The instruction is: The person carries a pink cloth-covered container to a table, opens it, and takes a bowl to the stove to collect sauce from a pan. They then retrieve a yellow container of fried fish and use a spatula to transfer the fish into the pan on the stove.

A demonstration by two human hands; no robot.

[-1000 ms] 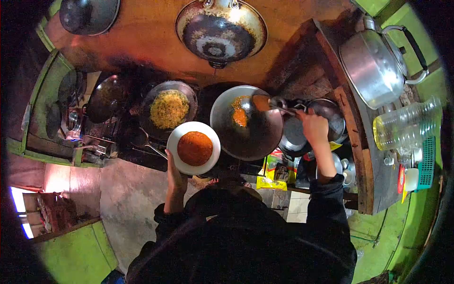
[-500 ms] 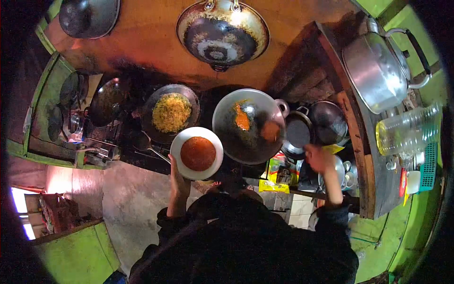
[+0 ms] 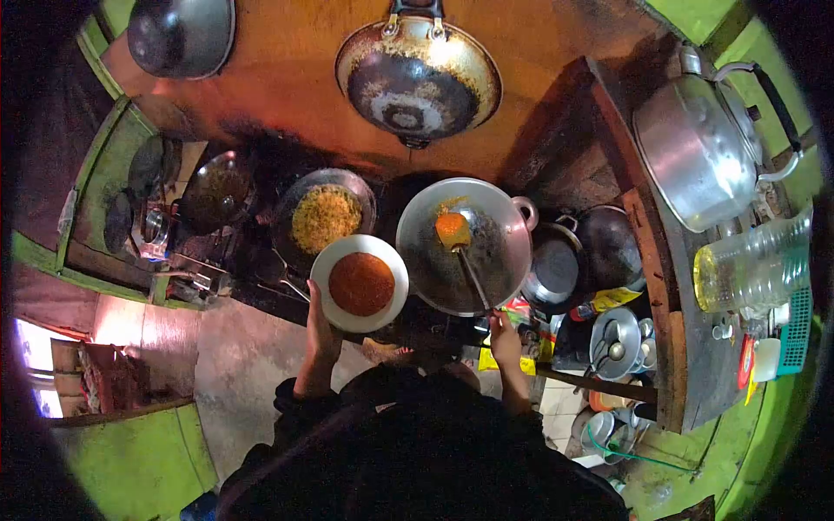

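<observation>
My left hand (image 3: 321, 343) is closed on the rim and side of a white bowl (image 3: 402, 286) of red-orange chili paste (image 3: 360, 284). My right hand (image 3: 506, 341) grips the dark handle of a spatula (image 3: 472, 276). Its blade lies inside a large grey wok (image 3: 512, 278), with an orange lump of paste on it, and an orange smear shows beside the blade. The bowl is held at the near left of the wok. Behind the bowl, a smaller pan (image 3: 369, 195) holds yellowish crumbly food (image 3: 326, 219).
A blackened wok (image 3: 417, 82) hangs on the wall. Dark pans (image 3: 556, 260) stand to the right, above a metal bowl (image 3: 615, 343) with utensils. A kettle (image 3: 699, 143) and an oil bottle (image 3: 751, 256) sit on the right shelf. A ladle (image 3: 282, 276) lies left of the bowl.
My right hand has moved left from beside the pans to the wok's near edge. The spatula now shows clearly, its blade at the orange paste. The left hand keeps holding the bowl.
</observation>
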